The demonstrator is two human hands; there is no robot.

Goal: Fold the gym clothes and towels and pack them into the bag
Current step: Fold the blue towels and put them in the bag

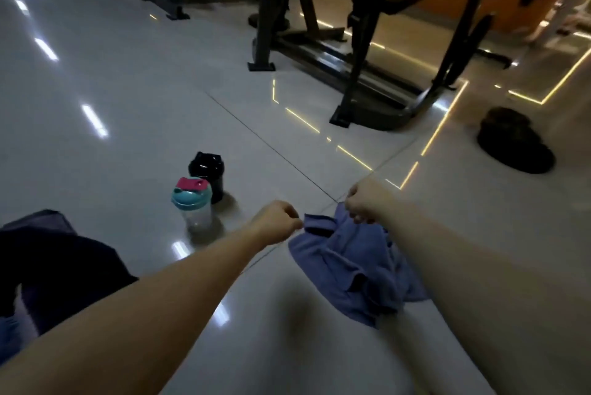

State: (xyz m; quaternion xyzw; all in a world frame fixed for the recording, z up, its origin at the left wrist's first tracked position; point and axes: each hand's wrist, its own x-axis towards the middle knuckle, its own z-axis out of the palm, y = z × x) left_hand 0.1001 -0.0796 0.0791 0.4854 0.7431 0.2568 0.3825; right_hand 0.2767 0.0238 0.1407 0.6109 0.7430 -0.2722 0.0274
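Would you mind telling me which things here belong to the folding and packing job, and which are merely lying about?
For the job: crumpled blue cloth, pinched by left hand and right hand; dark fabric heap at left, possibly clothing.
Lying about: clear plastic bottle with teal lid; black bottle behind it; black metal gym machine; dark rounded thing at right, unidentifiable.

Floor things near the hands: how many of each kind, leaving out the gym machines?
Bottles: 2, clear bottle and black bottle
Blue cloth: 1
Dark clothes, left: 1
Black heap, right, maybe the bag: 1
Total: 5
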